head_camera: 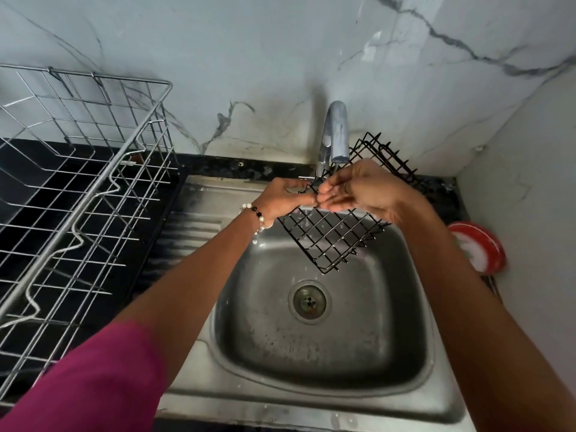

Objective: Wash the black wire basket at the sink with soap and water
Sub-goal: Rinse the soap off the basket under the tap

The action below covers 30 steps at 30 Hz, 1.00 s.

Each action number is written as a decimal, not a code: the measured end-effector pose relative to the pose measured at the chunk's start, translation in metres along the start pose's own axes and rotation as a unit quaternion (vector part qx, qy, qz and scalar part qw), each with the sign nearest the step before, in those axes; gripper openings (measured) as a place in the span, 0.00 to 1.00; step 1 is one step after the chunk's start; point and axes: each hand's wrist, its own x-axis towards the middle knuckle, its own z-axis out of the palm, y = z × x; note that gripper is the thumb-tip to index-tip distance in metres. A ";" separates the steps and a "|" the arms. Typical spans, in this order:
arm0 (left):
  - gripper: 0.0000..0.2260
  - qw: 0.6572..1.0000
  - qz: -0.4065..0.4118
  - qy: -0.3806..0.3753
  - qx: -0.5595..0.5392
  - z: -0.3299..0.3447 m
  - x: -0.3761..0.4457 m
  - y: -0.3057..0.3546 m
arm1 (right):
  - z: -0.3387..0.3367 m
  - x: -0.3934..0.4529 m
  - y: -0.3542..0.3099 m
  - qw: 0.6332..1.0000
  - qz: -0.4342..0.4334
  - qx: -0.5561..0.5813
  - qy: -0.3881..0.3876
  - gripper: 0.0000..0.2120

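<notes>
Holding black wire basket (335, 236) under tap (336, 132), dish rack (78, 182) left, red tub (480, 247) right

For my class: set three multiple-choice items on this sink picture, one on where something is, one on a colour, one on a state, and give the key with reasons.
1. Where is the black wire basket?
A. Lying in the dish rack
B. Held above the sink bowl, below the tap
C. Resting flat on the drain

2. What colour is the round container at the right edge of the sink?
A. Red
B. Green
C. Blue

3. What is the state of the silver dish rack on the left?
A. Full of plates
B. Holding one cup
C. No dishes in it

Key: 1 B, the left hand and right hand hold it under the tap; 2 A, its rim shows red; 3 C, only bare wires are seen.
</notes>
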 end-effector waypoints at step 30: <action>0.19 0.994 -0.050 0.076 -0.064 -0.027 -0.069 -0.031 | 0.023 0.035 -0.008 0.947 -0.038 0.302 0.107 0.07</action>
